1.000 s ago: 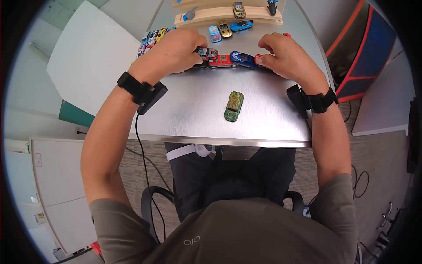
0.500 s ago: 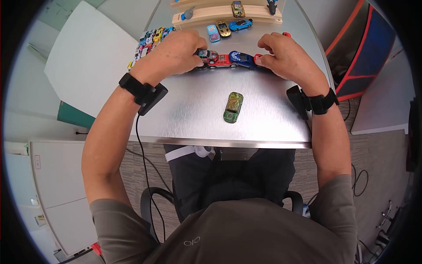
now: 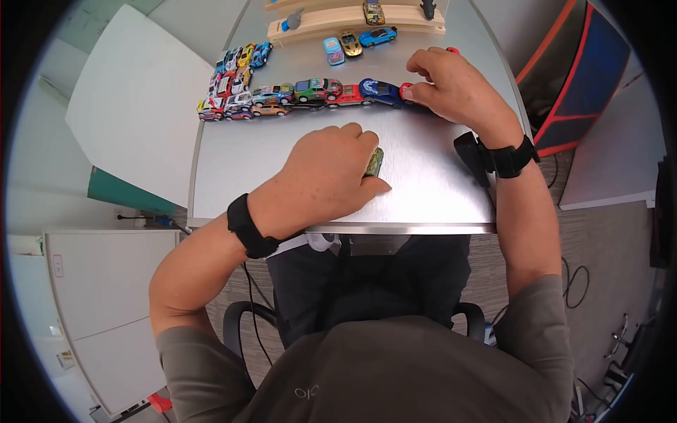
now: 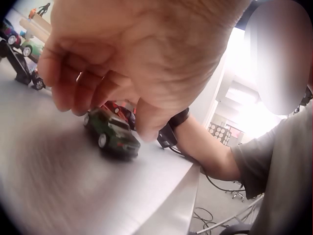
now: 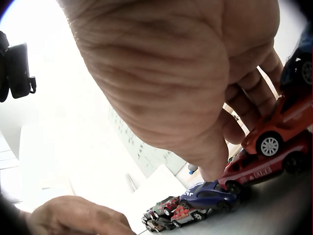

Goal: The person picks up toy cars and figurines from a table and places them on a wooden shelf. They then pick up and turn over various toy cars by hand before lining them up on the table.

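In the head view, my left hand point(image 3: 321, 169) is over the green car point(image 3: 375, 163), covering part of it. In the left wrist view, the bent fingers and thumb of my left hand point(image 4: 132, 63) stand around the green car point(image 4: 112, 131), with no clear grip. My right hand point(image 3: 458, 88) is at the right end of a line of toy cars, its thumb by a red car point(image 3: 406, 91). The right wrist view has the thumb of my right hand point(image 5: 171, 83) beside the lower red car point(image 5: 254, 169); another red car point(image 5: 283, 125) rests on top, close to the fingers.
Stacked cars, including a blue one point(image 3: 381, 92) and a green one point(image 3: 318, 89), run leftward to a cluster point(image 3: 224, 84). Behind them stand a light-blue car point(image 3: 333, 51), a gold car point(image 3: 350, 44), a blue car point(image 3: 378, 36) and a wooden track point(image 3: 324, 25).
My left hand has left the line of cars and moved toward me and rightward, over the green car. My right hand has stayed at the line's right end.
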The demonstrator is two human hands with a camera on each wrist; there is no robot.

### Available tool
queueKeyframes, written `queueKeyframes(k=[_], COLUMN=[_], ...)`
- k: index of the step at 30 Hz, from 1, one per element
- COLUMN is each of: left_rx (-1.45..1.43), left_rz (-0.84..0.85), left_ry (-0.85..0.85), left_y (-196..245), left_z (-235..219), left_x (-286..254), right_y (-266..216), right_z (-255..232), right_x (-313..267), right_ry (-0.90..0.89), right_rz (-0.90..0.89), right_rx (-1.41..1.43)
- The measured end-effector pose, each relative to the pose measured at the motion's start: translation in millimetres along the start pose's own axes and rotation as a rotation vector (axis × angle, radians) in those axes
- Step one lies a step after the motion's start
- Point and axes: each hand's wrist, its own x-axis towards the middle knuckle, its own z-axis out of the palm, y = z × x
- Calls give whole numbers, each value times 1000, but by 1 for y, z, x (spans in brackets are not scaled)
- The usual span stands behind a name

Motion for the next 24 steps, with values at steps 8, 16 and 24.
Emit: queueKeyframes(k=[8, 16, 24], left_rx=[-33, 3, 47], left_rz=[1, 97, 122], left_ry=[13, 242, 243], left_y=[-5, -26, -51], left_z=[1, -27, -41], left_x=[-4, 18, 67], right_y=[1, -2, -3], right_z=[-3, -4, -3], right_x=[3, 3, 2], right_ry=[30, 47, 33], right_rz=[24, 28, 70], right_rx=[-19, -24, 11])
